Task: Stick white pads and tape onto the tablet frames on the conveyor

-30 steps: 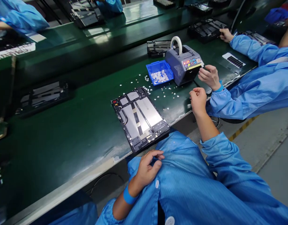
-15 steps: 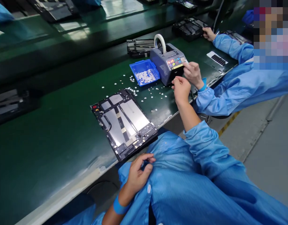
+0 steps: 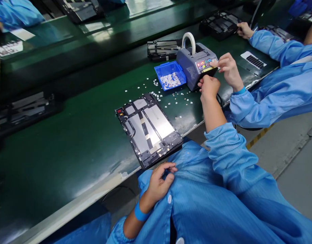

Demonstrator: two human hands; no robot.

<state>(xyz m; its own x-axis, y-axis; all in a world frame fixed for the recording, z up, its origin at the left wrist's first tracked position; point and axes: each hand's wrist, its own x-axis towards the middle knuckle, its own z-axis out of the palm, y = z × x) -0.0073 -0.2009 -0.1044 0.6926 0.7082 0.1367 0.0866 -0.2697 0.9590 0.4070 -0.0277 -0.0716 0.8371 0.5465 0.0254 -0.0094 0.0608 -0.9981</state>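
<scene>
Reaching right hand (image 3: 209,86) at tape dispenser (image 3: 196,66)

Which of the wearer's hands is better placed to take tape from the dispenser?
Right. The right hand is already at the front of the dispenser, by its outlet. The left hand rests on the blue coat at the lap, below the belt edge, far from it.

Just ahead of the right hand's (image 3: 209,87) fingertips stands a grey, matt plastic tape dispenser (image 3: 196,66) carrying a smooth white roll of tape (image 3: 189,40). Left of those fingers sits a glossy blue plastic tray (image 3: 169,75) of small white paper-like bits. The dark green belt surface (image 3: 69,142) looks smooth with a dull sheen. Under the left hand's (image 3: 158,183) fingers lies finely ribbed blue cloth of the smock (image 3: 209,203).
</scene>
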